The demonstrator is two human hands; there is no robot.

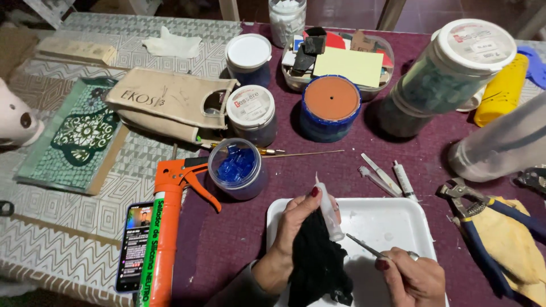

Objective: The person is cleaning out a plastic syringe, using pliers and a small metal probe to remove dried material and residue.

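Syringe — clear, slim, nozzle toward 11 o'clock, upright-tilted over a white tray. Black cloth — crumpled, hanging below it at 6 o'clock. Thin metal tool — slanted, tip toward 10 o'clock.

The tray is white, and the cloth over it is black. The caulking gun is bright orange, with a green and white tube. The small jar holds clear blue pieces. The lidded pot is blue under a terracotta-orange top. The tablecloth is dark maroon; beside it lies a mat in grey and white geometric lines. The mosaic panel is green and white with a flower motif. The pliers have blue handles on a yellow rag.
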